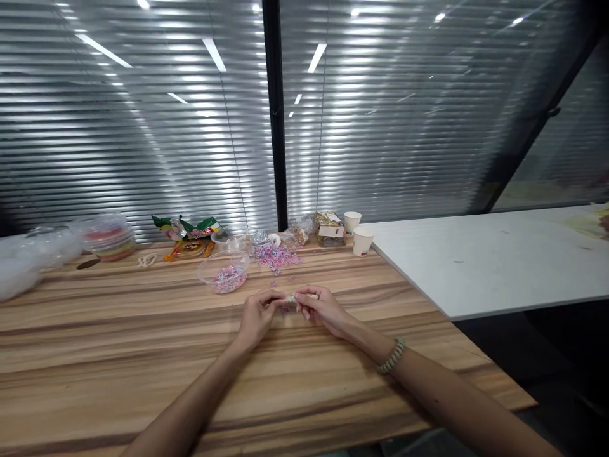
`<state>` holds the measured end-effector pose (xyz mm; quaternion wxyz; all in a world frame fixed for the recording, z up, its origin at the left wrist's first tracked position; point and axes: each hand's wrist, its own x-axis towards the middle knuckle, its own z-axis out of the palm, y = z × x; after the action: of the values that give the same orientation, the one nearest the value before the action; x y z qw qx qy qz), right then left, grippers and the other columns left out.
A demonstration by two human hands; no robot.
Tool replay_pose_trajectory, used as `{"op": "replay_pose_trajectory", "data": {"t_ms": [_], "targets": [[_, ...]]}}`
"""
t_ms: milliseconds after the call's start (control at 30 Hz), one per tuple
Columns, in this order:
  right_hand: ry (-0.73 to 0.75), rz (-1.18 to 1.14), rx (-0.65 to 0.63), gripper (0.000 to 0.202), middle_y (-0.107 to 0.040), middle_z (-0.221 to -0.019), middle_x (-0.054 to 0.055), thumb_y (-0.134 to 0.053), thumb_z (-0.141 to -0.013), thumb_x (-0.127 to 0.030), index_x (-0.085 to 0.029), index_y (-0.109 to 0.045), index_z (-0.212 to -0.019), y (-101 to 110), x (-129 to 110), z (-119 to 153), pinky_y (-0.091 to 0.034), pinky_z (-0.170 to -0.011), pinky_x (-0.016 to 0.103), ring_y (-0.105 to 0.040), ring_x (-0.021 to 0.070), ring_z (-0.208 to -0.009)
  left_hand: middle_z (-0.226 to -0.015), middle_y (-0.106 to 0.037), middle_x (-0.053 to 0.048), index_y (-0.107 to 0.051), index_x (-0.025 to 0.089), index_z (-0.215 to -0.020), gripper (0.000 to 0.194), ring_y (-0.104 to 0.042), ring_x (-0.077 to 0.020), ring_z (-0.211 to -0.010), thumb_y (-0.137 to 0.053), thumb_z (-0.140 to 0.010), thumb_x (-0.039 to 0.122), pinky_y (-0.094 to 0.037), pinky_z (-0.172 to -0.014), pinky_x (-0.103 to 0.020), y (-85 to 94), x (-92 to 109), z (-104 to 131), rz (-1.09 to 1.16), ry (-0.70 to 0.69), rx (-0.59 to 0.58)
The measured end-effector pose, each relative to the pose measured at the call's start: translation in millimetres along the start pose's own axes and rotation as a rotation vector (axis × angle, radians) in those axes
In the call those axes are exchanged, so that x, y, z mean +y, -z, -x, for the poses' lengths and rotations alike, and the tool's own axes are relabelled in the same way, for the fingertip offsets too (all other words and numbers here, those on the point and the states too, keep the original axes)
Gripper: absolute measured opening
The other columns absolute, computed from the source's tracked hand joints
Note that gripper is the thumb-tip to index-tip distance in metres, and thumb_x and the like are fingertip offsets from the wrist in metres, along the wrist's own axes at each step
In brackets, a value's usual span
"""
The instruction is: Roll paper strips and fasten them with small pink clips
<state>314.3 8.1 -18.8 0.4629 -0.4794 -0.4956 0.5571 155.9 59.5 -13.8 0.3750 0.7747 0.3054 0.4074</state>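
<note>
Both hands meet over the wooden table [157, 355], fingertips almost touching. Between them is a small pale piece [290, 298], too small to name. My left hand [258, 317] pinches its left end with thumb and fingers. From the other side, my right hand [323, 308] closes thumb and forefinger on it; a green coiled band circles that wrist. A few pink bits show under the fingertips. Just beyond my hands stands a clear plastic bowl [203, 274] partly filled with small pink and bluish pieces. A loose pile of similar pink-purple pieces [276, 255] lies right of the bowl.
Along the back are stacked clear tubs [108, 238], a green snack packet [190, 228], a gold-wrapped packet [328, 227] and two paper cups [363, 241]. Clear plastic bags [28, 260] lie far left. A white table [499, 260] adjoins on the right. Blinds-covered windows rise behind.
</note>
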Motion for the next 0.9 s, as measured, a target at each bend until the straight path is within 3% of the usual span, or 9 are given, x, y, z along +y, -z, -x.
{"op": "replay_pose_trajectory", "data": {"t_ms": [233, 467, 700, 900], "targets": [[-0.012, -0.172, 0.085, 0.064, -0.054, -0.092, 0.003, -0.053, -0.055, -0.052, -0.014, -0.039, -0.105, 4.0, -2.7, -2.0, -0.034, -0.058, 0.005, -0.043, -0.0096, -0.059, -0.075, -0.064, -0.006, -0.063, 0.012, -0.076, 0.017, -0.058, -0.0142, -0.068, -0.054, -0.07, 0.026, -0.045, -0.065, -0.023, 2.7, -6.0, -2.5, -0.006, 0.082, 0.176], [-0.001, -0.185, 0.13, 0.061, -0.055, -0.084, 0.002, -0.05, -0.056, -0.055, -0.011, -0.041, -0.098, 5.5, -5.0, -1.9, -0.033, -0.057, 0.006, -0.042, -0.0096, -0.057, -0.078, -0.063, -0.005, -0.063, 0.014, -0.076, 0.017, -0.057, -0.0139, -0.074, -0.051, -0.073, 0.026, -0.044, -0.068, -0.023, 5.5, -5.9, -0.8, -0.121, -0.081, 0.142], [0.026, -0.142, 0.125, 0.059, -0.054, -0.08, 0.002, -0.047, -0.057, -0.056, -0.009, -0.041, -0.092, 6.7, -2.0, -4.1, -0.033, -0.055, 0.005, -0.041, -0.0096, -0.055, -0.077, -0.061, -0.005, -0.062, 0.013, -0.077, 0.017, -0.056, -0.0128, -0.071, -0.051, -0.074, 0.027, -0.044, -0.066, -0.022, 2.8, -5.2, -0.9, -0.067, -0.035, 0.137], [0.012, -0.141, 0.106, 0.066, -0.054, -0.094, 0.006, -0.05, -0.055, -0.055, -0.011, -0.038, -0.103, 6.5, 0.0, -3.7, -0.038, -0.062, 0.006, -0.047, -0.0086, -0.062, -0.086, -0.056, -0.006, -0.055, 0.015, -0.097, 0.025, -0.054, -0.0121, -0.078, -0.045, -0.079, 0.029, -0.045, -0.069, -0.024, 0.5, -3.9, 2.3, -0.146, -0.149, 0.158]]}}
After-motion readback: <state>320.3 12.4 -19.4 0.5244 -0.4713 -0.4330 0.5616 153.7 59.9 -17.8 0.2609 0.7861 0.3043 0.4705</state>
